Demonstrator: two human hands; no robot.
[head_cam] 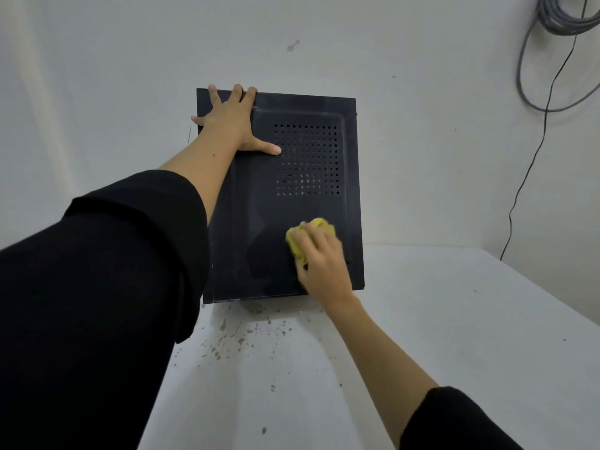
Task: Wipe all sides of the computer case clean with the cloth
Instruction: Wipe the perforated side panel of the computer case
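White table (454, 336), speckled with brown flecks near its far edge, set against a pale wall (130, 60). Black case (259, 196) standing at the table's far edge, against the wall, broad side panel facing the camera. Grid of vent holes (306, 159) in the upper right part of that panel. Grey coiled cable (552, 21) hanging at the wall's upper right, a thin black wire (539, 151) trailing down from there toward the table's right edge. Black sleeves (97, 303) pushed back on both arms, forearms bare. Left hand (232, 123) spread flat on the case's upper left corner, fingertips hooked over the top edge, thumb stretched out sideways toward the vent holes. Right hand (319, 254) low on the panel, toward its lower right, fingers curled round a bunched yellow cloth (316, 227) and pressing it against the black surface. Cloth peeking out above and to the left of the fingers, slightly blurred.
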